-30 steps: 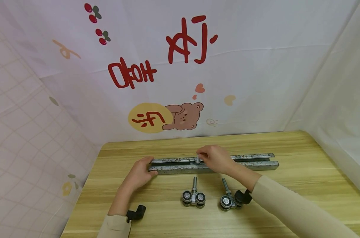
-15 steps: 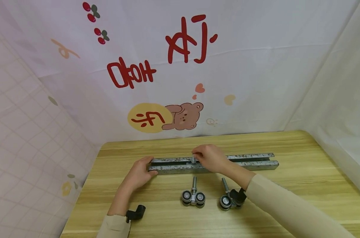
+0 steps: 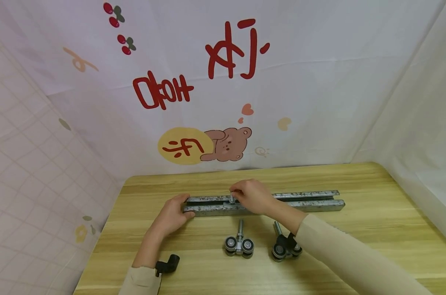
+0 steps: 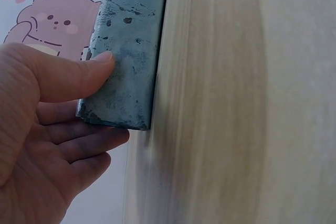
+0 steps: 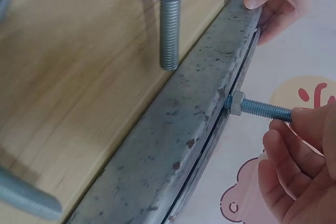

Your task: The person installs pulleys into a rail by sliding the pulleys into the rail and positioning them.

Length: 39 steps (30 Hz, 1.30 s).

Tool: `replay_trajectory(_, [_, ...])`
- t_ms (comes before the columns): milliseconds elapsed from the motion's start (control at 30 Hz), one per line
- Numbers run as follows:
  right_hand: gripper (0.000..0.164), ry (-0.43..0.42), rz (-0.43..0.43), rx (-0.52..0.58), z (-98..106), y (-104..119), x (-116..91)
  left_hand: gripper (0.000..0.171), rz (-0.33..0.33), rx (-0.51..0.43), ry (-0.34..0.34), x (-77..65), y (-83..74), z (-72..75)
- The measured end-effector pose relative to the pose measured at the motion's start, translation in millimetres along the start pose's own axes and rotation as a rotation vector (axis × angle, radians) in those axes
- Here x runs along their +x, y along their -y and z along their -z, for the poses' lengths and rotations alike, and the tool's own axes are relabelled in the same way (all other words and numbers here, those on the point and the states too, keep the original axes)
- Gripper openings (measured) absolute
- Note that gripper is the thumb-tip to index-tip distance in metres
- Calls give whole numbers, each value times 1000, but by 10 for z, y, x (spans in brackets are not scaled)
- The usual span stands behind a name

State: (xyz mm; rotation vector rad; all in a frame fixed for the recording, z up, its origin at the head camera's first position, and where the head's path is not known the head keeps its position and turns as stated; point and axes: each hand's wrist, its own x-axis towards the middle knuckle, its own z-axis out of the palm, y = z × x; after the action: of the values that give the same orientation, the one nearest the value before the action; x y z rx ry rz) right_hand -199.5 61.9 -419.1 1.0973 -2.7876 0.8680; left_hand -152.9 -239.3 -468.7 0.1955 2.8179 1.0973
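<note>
A spotted grey metal track [image 3: 307, 205] with a slot along its top lies across the wooden table. My left hand [image 3: 173, 215] grips its left end; in the left wrist view the thumb [image 4: 100, 69] rests on the track's side and the fingers reach around behind. Near the track's middle, my right hand [image 3: 254, 196] pinches the end of a threaded bolt [image 5: 265, 110] between thumb and fingers. The bolt, with a nut on it, stands out of the slot; whatever it joins inside the track is hidden.
Two roller trolleys with bolts lie in front of the track: one trolley [image 3: 239, 246] near the middle, the other trolley [image 3: 279, 250] farther right, partly behind the black wrist mount [image 3: 290, 242]. Printed white cloth [image 3: 311, 82] hangs behind the table [image 3: 204, 274].
My right hand has slid left along the track, and the bolt has travelled with it through the slot. My left hand stays at the track's end.
</note>
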Motion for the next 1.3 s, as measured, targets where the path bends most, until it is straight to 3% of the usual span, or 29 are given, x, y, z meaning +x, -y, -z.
replay_trajectory(500, [21, 36, 18, 6, -66, 115, 120, 70, -10, 0, 3, 5, 12, -7])
replay_trajectory(1300, [18, 5, 3, 8, -225, 328, 284, 67, -12, 7, -1, 16, 14, 0])
